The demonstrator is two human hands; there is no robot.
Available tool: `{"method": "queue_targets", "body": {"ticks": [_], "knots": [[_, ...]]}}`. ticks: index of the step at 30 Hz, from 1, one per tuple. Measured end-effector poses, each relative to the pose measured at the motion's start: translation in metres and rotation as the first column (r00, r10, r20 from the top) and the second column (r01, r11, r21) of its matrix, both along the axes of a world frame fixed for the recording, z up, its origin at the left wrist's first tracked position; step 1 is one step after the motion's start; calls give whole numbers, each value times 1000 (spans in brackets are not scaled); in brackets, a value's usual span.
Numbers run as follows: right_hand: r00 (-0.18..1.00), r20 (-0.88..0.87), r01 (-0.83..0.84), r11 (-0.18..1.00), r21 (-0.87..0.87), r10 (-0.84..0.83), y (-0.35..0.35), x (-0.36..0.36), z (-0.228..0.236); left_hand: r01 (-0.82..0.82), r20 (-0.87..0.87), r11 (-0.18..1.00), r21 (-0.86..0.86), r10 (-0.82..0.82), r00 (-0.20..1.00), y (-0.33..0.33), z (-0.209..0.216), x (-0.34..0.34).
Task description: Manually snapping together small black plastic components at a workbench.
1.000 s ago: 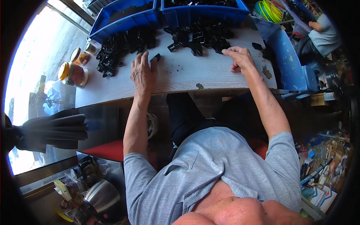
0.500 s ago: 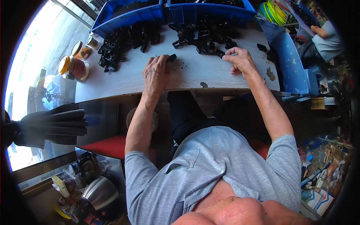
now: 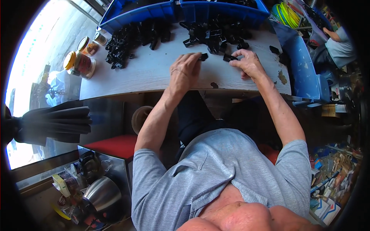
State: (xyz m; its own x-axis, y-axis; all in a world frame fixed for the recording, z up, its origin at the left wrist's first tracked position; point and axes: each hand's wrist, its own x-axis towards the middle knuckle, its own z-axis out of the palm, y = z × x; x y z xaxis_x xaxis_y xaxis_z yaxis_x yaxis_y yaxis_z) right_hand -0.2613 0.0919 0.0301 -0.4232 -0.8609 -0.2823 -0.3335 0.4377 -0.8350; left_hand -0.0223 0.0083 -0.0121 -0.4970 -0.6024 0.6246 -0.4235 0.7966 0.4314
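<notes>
Between the fingertips of my left hand [image 3: 185, 72] is a small black plastic part [image 3: 203, 57], held just above the white table [image 3: 154, 81]. My right hand [image 3: 248, 63] pinches another black plastic piece [image 3: 229, 57] between thumb and forefinger, at the near side of a pile of larger black parts [image 3: 216, 34]. The two held pieces are apart, with a short gap between them. To the left lies a second heap of smaller black parts [image 3: 117, 48]. What exact kind of parts these are I cannot make out.
Two blue bins [image 3: 140, 17] stand along the table's far edge. Lidded jars [image 3: 79, 65] are at the left end. A light-blue tub [image 3: 304, 69] is beside the right end. Further right a person [image 3: 339, 46] sits. A red-topped cabinet [image 3: 111, 147] is at my lower left.
My left hand has moved right with its small black part, closer to my right hand. The right hand has pulled its piece slightly away from the pile.
</notes>
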Motion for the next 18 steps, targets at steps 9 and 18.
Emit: {"method": "queue_targets", "body": {"ticks": [9, 18], "knots": [[992, 10, -129, 991, 21, 129, 6, 3, -4, 220, 102, 975, 17, -221, 970, 12, -1, -60], [984, 17, -179, 984, 4, 179, 7, 1, -4, 212, 288, 974, -84, -180, 941, 23, 1, -54]]}}
